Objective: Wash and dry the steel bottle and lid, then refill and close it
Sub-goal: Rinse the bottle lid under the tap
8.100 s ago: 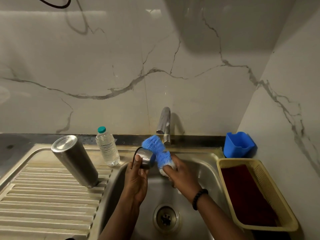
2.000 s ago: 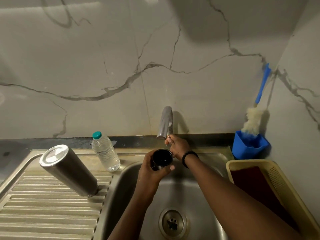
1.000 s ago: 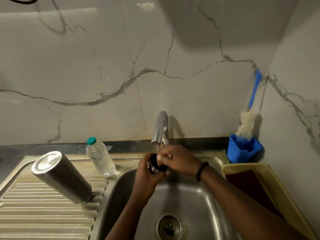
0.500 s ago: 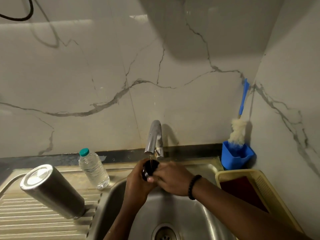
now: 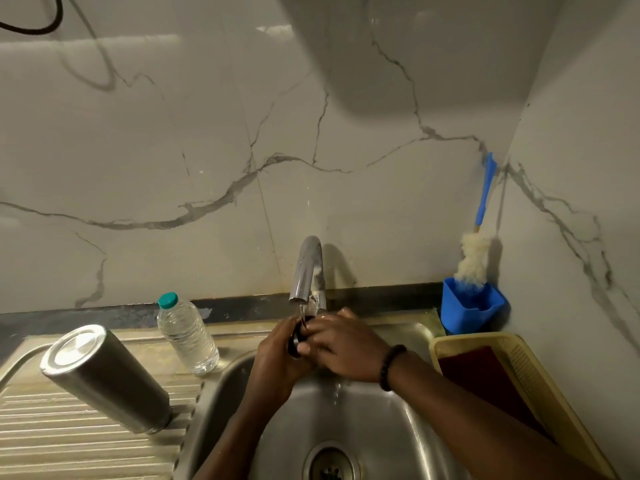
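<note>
Lower left of frame: the steel bottle (image 5: pixel 104 377) stands mouth-down and tilted on the ribbed drainboard (image 5: pixel 52 445), base up, apart from both hands. Judged rigid and fairly heavy; its wet, smooth wall will be slippery, so a full wrap around the mid-body is the sound hold.

Just right of it, a clear plastic water bottle (image 5: pixel 187 334) with a teal cap stands upright near the basin edge.

Centre of frame: the lid (image 5: pixel 297 336) is held under the tap (image 5: pixel 306 268), water running over it into the sink (image 5: pixel 398 427). The left hand (image 5: pixel 277 358) has its fingers clamped around the lid's outer wall. The right hand (image 5: pixel 341 344) lies against the lid's open face, fingers curled close on it, apparently rubbing it; how firmly they hold cannot be told. The lid is mostly hidden by both hands. It is judged small, light and stiff, slick when wet; the rim is the safest purchase.

Right of frame: a blue holder (image 5: pixel 472 308) carries a bottle brush (image 5: pixel 474 254) leaning on the wall; below it, a yellow basket (image 5: pixel 526 372) holds a dark red cloth (image 5: pixel 485 379).

Assessment: lid rinse in progress; drying, refilling and closing remain.
</note>
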